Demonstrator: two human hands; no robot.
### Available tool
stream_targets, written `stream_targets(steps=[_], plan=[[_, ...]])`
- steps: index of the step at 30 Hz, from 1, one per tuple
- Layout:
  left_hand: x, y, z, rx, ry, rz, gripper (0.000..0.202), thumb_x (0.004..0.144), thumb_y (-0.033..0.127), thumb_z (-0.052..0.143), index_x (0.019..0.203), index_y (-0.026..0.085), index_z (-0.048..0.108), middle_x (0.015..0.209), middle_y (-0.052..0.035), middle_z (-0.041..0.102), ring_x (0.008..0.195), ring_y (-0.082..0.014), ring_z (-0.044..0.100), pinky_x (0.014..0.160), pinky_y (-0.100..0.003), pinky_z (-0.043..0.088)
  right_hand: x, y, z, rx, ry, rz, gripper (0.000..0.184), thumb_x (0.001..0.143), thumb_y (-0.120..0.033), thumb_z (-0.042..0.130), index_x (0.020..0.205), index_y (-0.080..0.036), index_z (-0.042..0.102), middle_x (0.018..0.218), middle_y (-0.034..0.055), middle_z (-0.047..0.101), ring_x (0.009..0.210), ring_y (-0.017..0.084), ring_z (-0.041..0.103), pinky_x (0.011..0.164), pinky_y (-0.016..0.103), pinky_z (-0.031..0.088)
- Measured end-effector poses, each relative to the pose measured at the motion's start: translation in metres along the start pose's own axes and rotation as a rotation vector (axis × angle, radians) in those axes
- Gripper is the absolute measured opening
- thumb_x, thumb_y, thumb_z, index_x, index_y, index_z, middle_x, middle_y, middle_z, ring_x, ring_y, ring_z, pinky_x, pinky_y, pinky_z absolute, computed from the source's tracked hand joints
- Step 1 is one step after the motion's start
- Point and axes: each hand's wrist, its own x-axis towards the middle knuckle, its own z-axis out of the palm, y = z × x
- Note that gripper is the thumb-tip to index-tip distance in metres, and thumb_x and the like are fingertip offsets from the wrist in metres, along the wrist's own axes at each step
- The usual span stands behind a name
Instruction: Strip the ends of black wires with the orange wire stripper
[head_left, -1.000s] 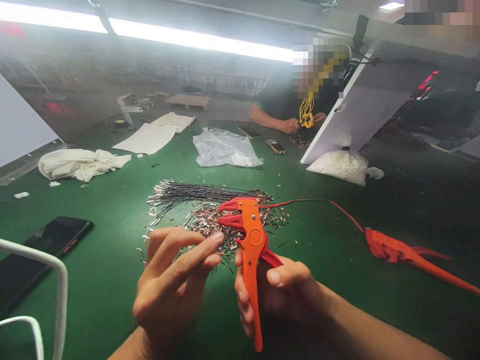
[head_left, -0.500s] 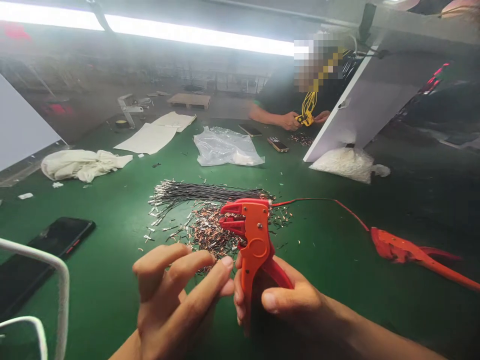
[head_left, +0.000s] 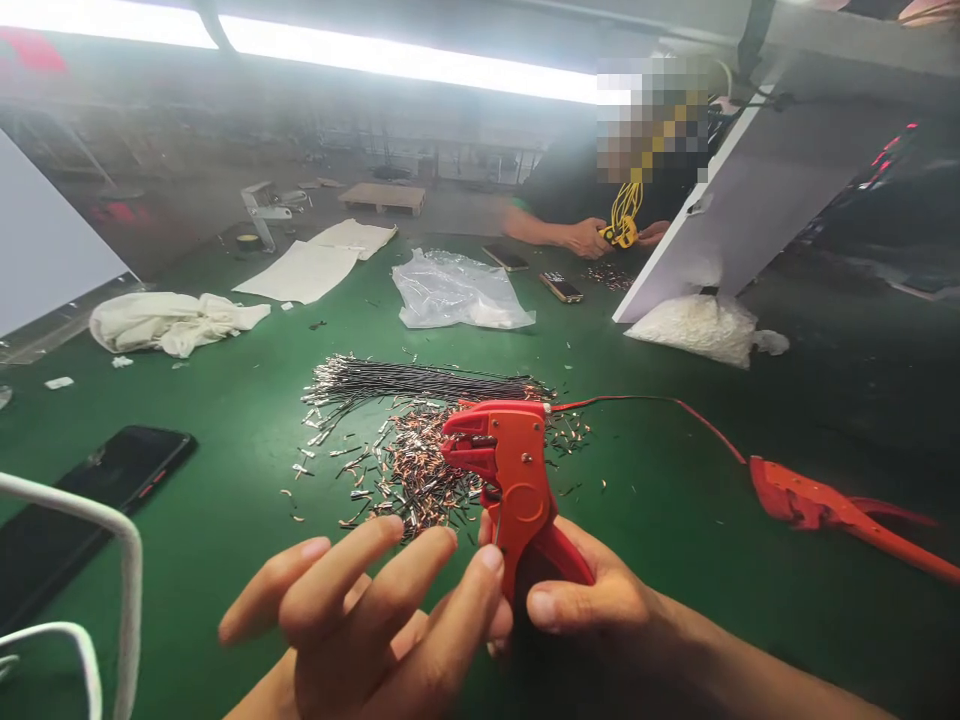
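My right hand [head_left: 592, 590] is wrapped round the handles of an orange and red wire stripper [head_left: 523, 470], held upright with its jaws facing left. My left hand [head_left: 375, 610] is beside the stripper's lower handle. Its thumb and index fingertip come together in a pinch, while the other fingers are stretched out. Whatever is between those fingertips is too small or hidden to make out. Behind the stripper lies a heap of short cut wire ends [head_left: 424, 465], copper and black. A bundle of black wires [head_left: 427, 380] with silvery terminals at the left ends lies beyond the heap.
A second wire stripper [head_left: 817, 495] lies at right, with a red strap reaching toward the held one. A black phone [head_left: 112, 500] and white metal tube [head_left: 127, 560] are at left. Farther back are a plastic bag [head_left: 457, 290], white cloth [head_left: 172, 322] and a co-worker's hand [head_left: 589, 240].
My left hand has moved right, closer to the stripper's handle, and its outer fingers have spread. The right hand keeps its grip on the stripper. The view has shifted slightly.
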Motion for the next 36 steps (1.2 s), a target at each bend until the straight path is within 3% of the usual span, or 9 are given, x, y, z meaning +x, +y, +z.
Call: stream_targets(steps=[3,7,12,16,20,22,25,31,36], plan=[[0.001,-0.001,0.005,0.16,0.081,0.237,0.018,0.078,0.054,0.071,0.086,0.038,0.07,0.072,0.003,0.068,0.082,-0.0189,0.059,0.087,-0.038,0.04,0.0,-0.002,-0.003,-0.001,-0.029,0.02,0.039,0.08,-0.032,0.072,0.109,-0.016,0.053,0.084,0.0041,0.06,0.075,0.017,0.057,0.07,0.032,0.044],[0.003,-0.002,0.01,0.176,0.193,0.365,0.016,0.083,0.056,0.065,0.093,0.043,0.068,0.075,0.0075,0.069,0.079,-0.0157,0.061,0.088,-0.04,0.042,0.001,-0.002,-0.002,0.033,-0.044,0.034,0.043,0.075,-0.029,0.072,0.111,-0.013,0.054,0.085,0.0069,0.062,0.077,0.019,0.058,0.073,0.035,0.044],[-0.003,0.001,0.012,0.139,0.125,0.272,0.011,0.083,0.05,0.067,0.093,0.046,0.066,0.076,0.0098,0.071,0.081,-0.0162,0.065,0.084,-0.047,0.045,0.002,-0.001,0.001,0.152,-0.002,0.016,0.039,0.071,-0.017,0.066,0.109,-0.013,0.057,0.088,0.0068,0.064,0.078,0.018,0.061,0.07,0.031,0.046],[-0.013,-0.001,0.02,0.066,0.091,0.184,0.021,0.089,0.062,0.049,0.091,0.048,0.064,0.067,0.0075,0.069,0.087,-0.0188,0.067,0.069,-0.05,0.047,0.001,-0.003,0.0,0.149,-0.035,0.01,0.04,0.07,-0.015,0.062,0.11,-0.015,0.056,0.086,0.0061,0.065,0.079,0.02,0.062,0.073,0.033,0.047],[-0.016,-0.003,0.023,0.034,0.108,0.065,0.018,0.082,0.063,0.06,0.091,0.048,0.065,0.065,0.0053,0.069,0.08,-0.0206,0.067,0.063,-0.051,0.047,0.0,-0.003,-0.004,0.131,-0.022,0.022,0.041,0.069,-0.015,0.063,0.109,-0.016,0.056,0.089,0.0061,0.064,0.081,0.02,0.061,0.074,0.033,0.045],[-0.013,-0.002,0.02,0.049,0.143,0.114,0.016,0.082,0.058,0.063,0.094,0.048,0.065,0.067,0.0053,0.069,0.077,-0.0201,0.067,0.067,-0.05,0.048,0.0,-0.003,-0.005,0.116,-0.05,0.055,0.042,0.069,-0.017,0.066,0.109,-0.016,0.056,0.092,0.0064,0.062,0.082,0.02,0.06,0.077,0.034,0.044],[-0.005,-0.001,0.012,0.035,0.094,0.197,0.016,0.083,0.052,0.066,0.098,0.047,0.066,0.071,0.0064,0.07,0.078,-0.0189,0.066,0.073,-0.048,0.049,0.0,-0.006,-0.005,0.058,-0.073,0.089,0.036,0.07,-0.021,0.067,0.104,-0.015,0.058,0.092,0.0071,0.061,0.084,0.021,0.058,0.079,0.036,0.043],[0.0,0.007,0.011,0.042,0.067,0.236,0.008,0.086,0.047,0.063,0.094,0.047,0.066,0.072,0.0069,0.071,0.079,-0.0194,0.064,0.076,-0.045,0.046,0.001,-0.013,-0.002,-0.058,-0.1,0.092,0.03,0.076,-0.03,0.068,0.1,-0.013,0.06,0.087,0.0061,0.059,0.083,0.018,0.054,0.078,0.033,0.041],[-0.002,0.012,0.01,0.128,0.073,0.228,0.01,0.089,0.039,0.061,0.095,0.044,0.067,0.074,0.0083,0.071,0.08,-0.017,0.061,0.084,-0.04,0.041,0.001,-0.005,-0.004,-0.05,-0.054,0.059,0.031,0.079,-0.036,0.072,0.096,-0.013,0.059,0.078,0.0041,0.058,0.072,0.017,0.056,0.069,0.032,0.043]])
